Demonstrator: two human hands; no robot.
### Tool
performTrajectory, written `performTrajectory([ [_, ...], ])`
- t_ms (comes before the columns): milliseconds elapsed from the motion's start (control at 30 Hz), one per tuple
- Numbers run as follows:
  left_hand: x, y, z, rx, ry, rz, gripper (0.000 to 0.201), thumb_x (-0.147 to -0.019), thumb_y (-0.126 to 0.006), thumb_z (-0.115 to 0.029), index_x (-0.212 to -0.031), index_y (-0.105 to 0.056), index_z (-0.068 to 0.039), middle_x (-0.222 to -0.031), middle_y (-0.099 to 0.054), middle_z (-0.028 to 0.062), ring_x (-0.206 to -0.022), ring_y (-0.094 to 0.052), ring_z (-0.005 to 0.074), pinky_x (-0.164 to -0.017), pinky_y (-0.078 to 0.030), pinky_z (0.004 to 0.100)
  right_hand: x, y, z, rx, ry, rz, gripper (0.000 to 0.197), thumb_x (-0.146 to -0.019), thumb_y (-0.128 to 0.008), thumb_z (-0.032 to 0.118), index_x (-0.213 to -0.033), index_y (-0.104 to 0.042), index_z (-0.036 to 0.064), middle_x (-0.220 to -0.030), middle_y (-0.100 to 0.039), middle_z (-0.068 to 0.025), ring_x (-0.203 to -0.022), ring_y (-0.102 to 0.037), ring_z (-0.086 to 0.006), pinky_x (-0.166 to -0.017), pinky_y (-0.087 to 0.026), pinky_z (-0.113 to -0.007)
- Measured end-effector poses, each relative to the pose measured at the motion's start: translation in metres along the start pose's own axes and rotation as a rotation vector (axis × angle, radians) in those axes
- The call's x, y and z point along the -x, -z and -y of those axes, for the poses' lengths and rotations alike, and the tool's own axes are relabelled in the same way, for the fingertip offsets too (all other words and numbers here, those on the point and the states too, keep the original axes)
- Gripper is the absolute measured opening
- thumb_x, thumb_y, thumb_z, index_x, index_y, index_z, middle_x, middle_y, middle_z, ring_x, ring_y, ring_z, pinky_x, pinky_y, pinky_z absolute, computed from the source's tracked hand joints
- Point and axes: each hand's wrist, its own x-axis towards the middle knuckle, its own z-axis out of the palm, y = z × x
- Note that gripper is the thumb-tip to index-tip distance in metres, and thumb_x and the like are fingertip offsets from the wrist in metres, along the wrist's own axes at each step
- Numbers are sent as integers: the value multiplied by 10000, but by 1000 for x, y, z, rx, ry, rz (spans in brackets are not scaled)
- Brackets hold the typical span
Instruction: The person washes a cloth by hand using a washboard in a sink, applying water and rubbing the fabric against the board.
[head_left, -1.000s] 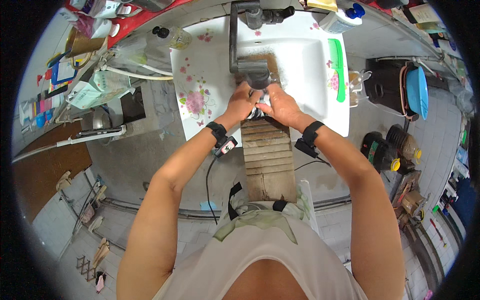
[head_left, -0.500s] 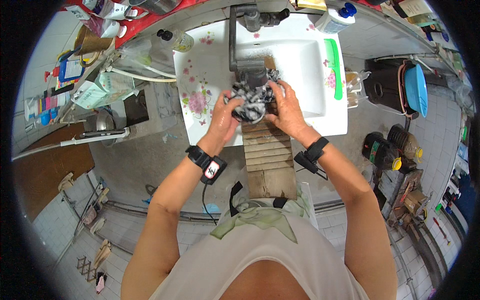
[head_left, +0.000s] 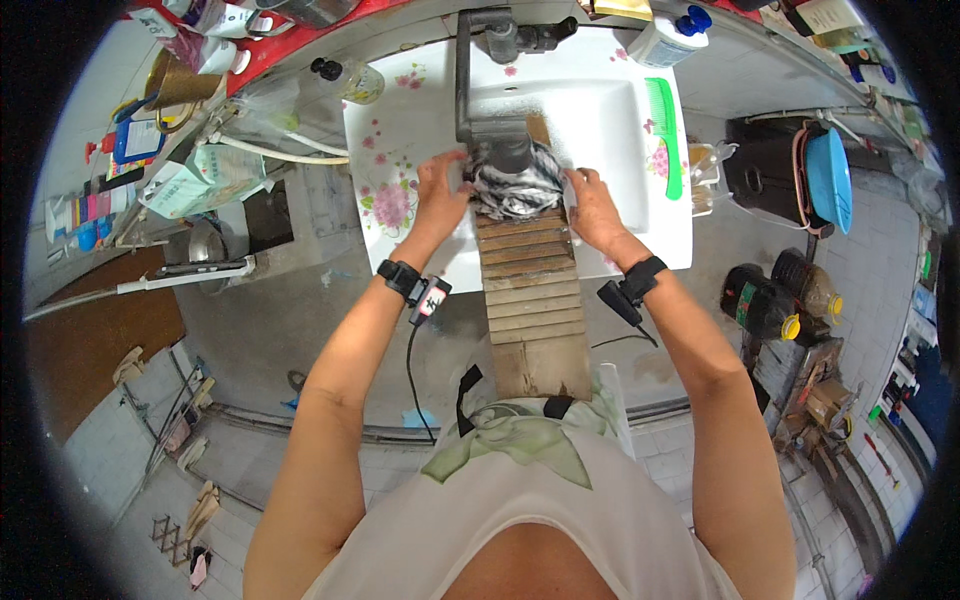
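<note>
A wet black-and-white cloth (head_left: 518, 188) lies bunched at the top of a ridged wooden washboard (head_left: 535, 310), right under the spout of the dark faucet (head_left: 464, 80). At its left edge my left hand (head_left: 438, 195) is closed on the fabric, the fingertips smeared by motion. My right hand (head_left: 597, 212) grips the opposite edge, its fingers bent and partly hidden by the cloth. The washboard leans from the white flowered sink (head_left: 390, 250) down toward my waist. Both wrists carry black straps with small devices.
A green comb (head_left: 664, 140) lies on the sink's right rim. A pump bottle (head_left: 350, 80) stands at the back left, a white bottle with a blue cap (head_left: 668, 45) at the back right. Large dark jugs (head_left: 760, 302) and a blue basin (head_left: 830, 180) are farther right.
My hands have moved apart, the left one leftward and the right one rightward. The cloth has shifted up the washboard beneath the faucet and spread wider between them.
</note>
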Motion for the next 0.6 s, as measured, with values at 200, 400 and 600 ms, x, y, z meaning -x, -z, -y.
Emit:
performTrajectory([
  [200,-74,-50,-22,343,-103,11,321,-962,-711,-152,-1265,-681,-52,-1234,-729,209,-1180,-676,411,-1048,-520,464,-88,-2,-4,-109,268,-104,756,-931,-655,241,-1599,-428,-31,-1583,-468,-334,-1496,-422,-497,-1280,-345,-526],
  [400,58,-74,-44,118,-119,4,430,-996,-626,-153,-1401,-594,-12,-1424,-571,280,-1321,-526,471,-1167,-399,568,21,-50,12,4,526,-84,824,-906,-758,161,-1615,-391,-45,-1606,-447,-302,-1520,-403,-497,-1268,-322,-588],
  [600,-6,-106,-15,33,-77,97,458,-1055,-571,-192,-1476,-524,-19,-1498,-507,262,-1411,-455,451,-1210,-338,595,-66,-38,-7,305,560,-138,766,-942,-763,254,-1591,-441,8,-1587,-460,-285,-1489,-424,-499,-1245,-320,-616],
])
